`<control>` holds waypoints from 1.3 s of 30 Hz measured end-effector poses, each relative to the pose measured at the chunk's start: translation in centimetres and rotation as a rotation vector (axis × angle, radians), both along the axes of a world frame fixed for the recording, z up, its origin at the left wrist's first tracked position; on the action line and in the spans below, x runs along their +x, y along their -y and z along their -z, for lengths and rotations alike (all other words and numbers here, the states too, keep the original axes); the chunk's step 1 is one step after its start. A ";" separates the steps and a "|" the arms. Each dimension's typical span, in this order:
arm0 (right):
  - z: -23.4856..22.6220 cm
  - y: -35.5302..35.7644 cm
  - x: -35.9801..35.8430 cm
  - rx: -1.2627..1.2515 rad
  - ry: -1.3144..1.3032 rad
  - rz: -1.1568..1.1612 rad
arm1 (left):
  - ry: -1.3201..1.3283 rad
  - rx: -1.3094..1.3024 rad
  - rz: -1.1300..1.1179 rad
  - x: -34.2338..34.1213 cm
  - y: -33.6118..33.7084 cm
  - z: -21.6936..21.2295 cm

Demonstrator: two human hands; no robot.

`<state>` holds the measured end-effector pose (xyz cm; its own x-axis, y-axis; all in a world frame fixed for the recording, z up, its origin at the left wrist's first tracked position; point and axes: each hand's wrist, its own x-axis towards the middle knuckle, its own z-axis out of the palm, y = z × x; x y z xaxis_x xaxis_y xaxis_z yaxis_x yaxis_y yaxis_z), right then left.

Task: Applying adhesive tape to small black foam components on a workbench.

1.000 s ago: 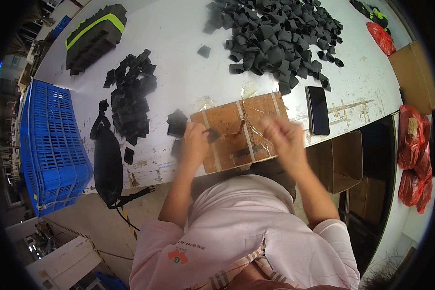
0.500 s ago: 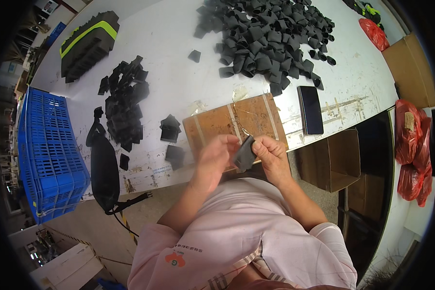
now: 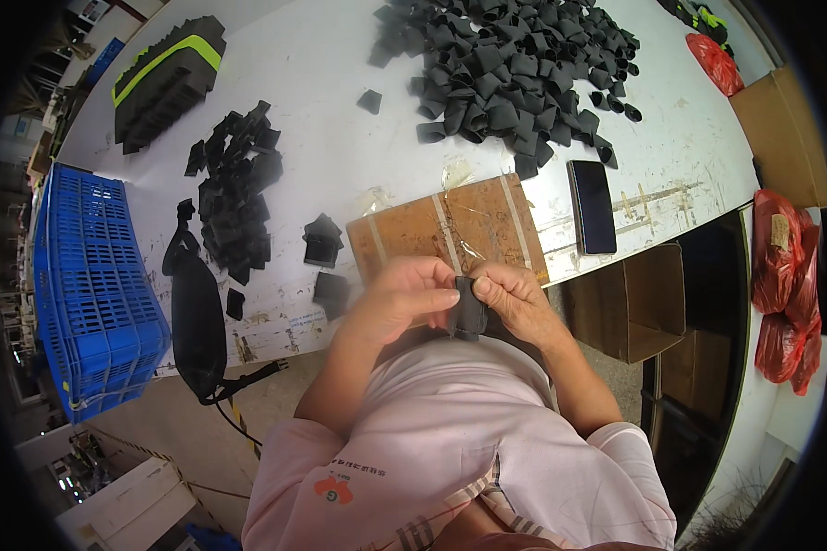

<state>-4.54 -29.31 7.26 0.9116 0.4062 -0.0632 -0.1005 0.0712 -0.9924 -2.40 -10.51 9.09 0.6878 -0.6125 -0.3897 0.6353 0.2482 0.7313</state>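
My left hand [image 3: 404, 298] and my right hand [image 3: 515, 298] pinch one small black foam piece [image 3: 469, 310] between them, close to my chest at the table's near edge. Just beyond the hands lies a brown cardboard sheet [image 3: 455, 228] with tape strips across it. A big heap of black foam pieces [image 3: 515, 64] covers the far middle of the white table [image 3: 340, 138]. A smaller pile of flat black pieces [image 3: 239, 193] lies to the left, and two loose ones [image 3: 323, 241] sit beside the cardboard.
A blue plastic crate [image 3: 92, 285] stands at the table's left end, with a black pouch and cord [image 3: 196, 317] next to it. A dark phone [image 3: 593, 207] lies right of the cardboard. An open cardboard box [image 3: 629, 303] and red bags [image 3: 786, 285] sit on the right.
My hands left the cardboard sheet and came back toward my body. They now hold a black foam piece folded between the fingers.
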 end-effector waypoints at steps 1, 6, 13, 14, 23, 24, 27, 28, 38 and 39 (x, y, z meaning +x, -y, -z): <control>-0.3 0.0 0.0 -0.015 -0.039 -0.004 | -0.017 0.011 0.018 0.1 -0.1 0.1; -1.0 -1.7 0.1 -0.524 0.520 0.341 | 0.034 0.023 -0.154 -0.4 0.3 0.6; -2.4 -2.3 -0.7 -0.394 0.470 0.411 | 0.559 0.412 -0.353 -1.8 2.3 -0.7; -2.4 -2.3 -0.6 -0.395 0.478 0.420 | 0.686 0.505 -0.388 -2.0 2.7 -0.7; -1.9 -2.4 0.2 -0.574 0.526 0.468 | 0.382 0.420 -0.570 -1.6 3.0 -1.1; -2.2 -2.2 0.3 -0.571 0.521 0.460 | 0.307 0.344 -0.487 -1.3 2.4 -1.2; -3.6 -2.2 0.5 -0.317 0.395 0.414 | 0.322 0.291 -0.499 -1.4 2.4 -0.9; -3.6 -2.2 0.4 -0.317 0.385 0.408 | 0.372 0.287 -0.485 -1.5 2.6 -1.0; -2.1 -3.2 0.5 -0.664 0.758 0.462 | 0.996 0.807 -0.647 -2.2 3.5 1.3; -2.0 -3.3 0.5 -0.651 0.735 0.445 | 0.995 0.832 -0.653 -2.2 3.4 1.4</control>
